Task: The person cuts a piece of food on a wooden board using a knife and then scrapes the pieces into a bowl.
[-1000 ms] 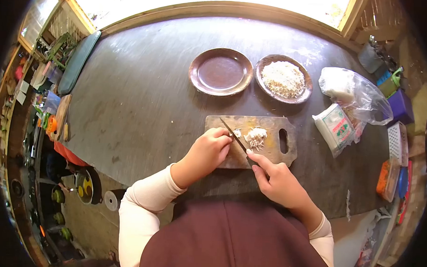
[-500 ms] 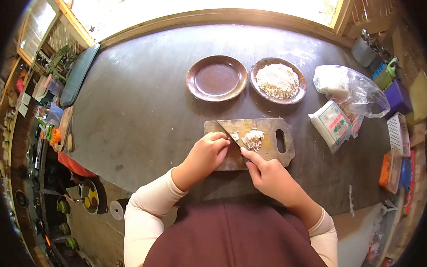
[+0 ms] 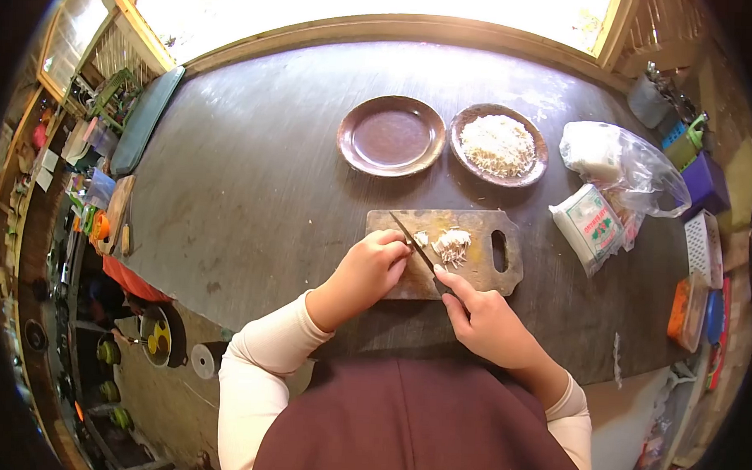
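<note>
My right hand (image 3: 490, 322) is closed round the handle of a knife (image 3: 412, 241), its dark blade slanting away to the left over a worn wooden cutting board (image 3: 471, 285). Beside the blade my left hand (image 3: 375, 264) rests on the board with curled fingers; whatever they pinch is hidden. A few small white pieces (image 3: 421, 237) lie just right of the blade. Farther right is a heap of thin white slivers (image 3: 453, 247). Beyond the board stand a brown plate (image 3: 391, 134) with nothing on it and another brown plate (image 3: 470, 170) piled with white shreds (image 3: 500, 145).
On the table's right lie a printed white packet (image 3: 588, 227) and a clear plastic bag (image 3: 639, 170). A purple container (image 3: 706, 184), a white perforated basket (image 3: 703, 246) and an orange-filled box (image 3: 687, 312) line the right edge. Lower left, a person's hand (image 3: 122, 337) is near a pan (image 3: 163, 353).
The view has shifted slightly, so the board and plates appear a little farther right. My right hand and the knife have moved slightly right and toward me. My left hand stays curled at the board.
</note>
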`<state>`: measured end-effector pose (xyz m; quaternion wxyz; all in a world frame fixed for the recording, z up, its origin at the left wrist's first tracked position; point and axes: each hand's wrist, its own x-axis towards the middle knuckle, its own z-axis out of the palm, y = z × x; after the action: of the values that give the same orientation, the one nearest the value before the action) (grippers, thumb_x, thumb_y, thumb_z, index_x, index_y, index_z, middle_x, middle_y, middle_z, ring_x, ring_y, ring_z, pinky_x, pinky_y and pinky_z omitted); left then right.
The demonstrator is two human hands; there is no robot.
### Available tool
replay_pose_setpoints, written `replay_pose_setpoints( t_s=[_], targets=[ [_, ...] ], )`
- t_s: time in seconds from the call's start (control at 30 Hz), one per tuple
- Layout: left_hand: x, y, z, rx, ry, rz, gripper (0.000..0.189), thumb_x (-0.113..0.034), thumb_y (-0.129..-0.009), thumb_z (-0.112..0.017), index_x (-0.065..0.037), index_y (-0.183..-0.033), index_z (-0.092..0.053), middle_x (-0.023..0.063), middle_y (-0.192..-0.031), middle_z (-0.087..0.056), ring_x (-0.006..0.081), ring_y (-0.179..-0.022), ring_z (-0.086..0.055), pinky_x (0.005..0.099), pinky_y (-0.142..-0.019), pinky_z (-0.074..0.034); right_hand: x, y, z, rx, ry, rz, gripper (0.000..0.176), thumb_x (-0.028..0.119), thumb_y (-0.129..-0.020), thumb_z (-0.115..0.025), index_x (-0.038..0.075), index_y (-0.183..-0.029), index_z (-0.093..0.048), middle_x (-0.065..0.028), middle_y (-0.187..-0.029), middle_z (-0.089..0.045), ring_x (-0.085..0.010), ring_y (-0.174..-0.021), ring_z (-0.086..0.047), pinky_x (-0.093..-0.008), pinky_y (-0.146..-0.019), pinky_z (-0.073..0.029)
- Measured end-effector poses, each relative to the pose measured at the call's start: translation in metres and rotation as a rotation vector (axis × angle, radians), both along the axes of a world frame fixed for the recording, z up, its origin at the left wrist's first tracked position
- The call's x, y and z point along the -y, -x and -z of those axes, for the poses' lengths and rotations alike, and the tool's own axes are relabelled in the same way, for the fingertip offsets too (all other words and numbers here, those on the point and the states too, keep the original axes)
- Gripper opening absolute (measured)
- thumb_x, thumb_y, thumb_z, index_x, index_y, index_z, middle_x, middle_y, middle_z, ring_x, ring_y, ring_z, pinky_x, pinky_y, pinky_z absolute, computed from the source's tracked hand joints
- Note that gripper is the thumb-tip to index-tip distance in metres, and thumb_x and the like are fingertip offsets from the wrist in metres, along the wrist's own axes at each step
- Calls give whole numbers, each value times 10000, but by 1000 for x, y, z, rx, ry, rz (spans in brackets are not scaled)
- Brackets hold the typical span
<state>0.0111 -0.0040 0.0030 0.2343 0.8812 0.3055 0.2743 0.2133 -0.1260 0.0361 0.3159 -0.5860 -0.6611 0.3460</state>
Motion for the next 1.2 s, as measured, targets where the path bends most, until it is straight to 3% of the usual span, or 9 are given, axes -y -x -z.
replay_pose_setpoints(
  t_s=[0.57, 0.63, 0.77, 0.83, 1.2],
  targets=[
    [-2, 1, 2, 2, 20, 14, 115, -31, -834, -684, 19, -938, -680, 162, -1024, -674, 359, -948, -646, 406, -831, -536, -11, 4, -9, -20, 105, 34, 338, 82, -937, -607, 86, -1276, -604, -251, -621, -576, -410, -536, -598, -443, -538, -464],
    [-1, 1, 2, -6, 9, 8, 112, -32, -835, -685, 20, -934, -677, 161, -1022, -674, 360, -944, -646, 405, -828, -537, -12, 6, -2, 19, 34, 31, 350, 64, -952, -608, 79, -1302, -590, -199, -592, -535, -227, -454, -456, -345, -523, -422],
    [-2, 1, 2, -8, 13, 0, 108, -37, -838, -688, 19, -929, -672, 157, -1015, -675, 361, -934, -648, 402, -824, -538, -12, 6, 1, 70, -17, 26, 359, 67, -956, -604, 83, -1314, -580, -209, -603, -538, -237, -459, -456, -344, -529, -424],
    [-1, 1, 2, -8, 14, -1, 107, -38, -839, -689, 16, -930, -672, 156, -1012, -676, 361, -930, -649, 401, -824, -539, -12, 2, -1, -57, 54, 43, 328, 96, -957, -603, 95, -1284, -594, -247, -628, -577, -408, -535, -589, -427, -557, -476],
    [0, 1, -1, -11, 7, 1, 105, -37, -839, -693, -1, -935, -671, 154, -1031, -673, 356, -946, -644, 402, -827, -538, -5, -1, -6, -106, 83, 25, 303, 85, -964, -594, 60, -1266, -585, -241, -644, -588, -394, -562, -609, -411, -565, -478]
  ],
)
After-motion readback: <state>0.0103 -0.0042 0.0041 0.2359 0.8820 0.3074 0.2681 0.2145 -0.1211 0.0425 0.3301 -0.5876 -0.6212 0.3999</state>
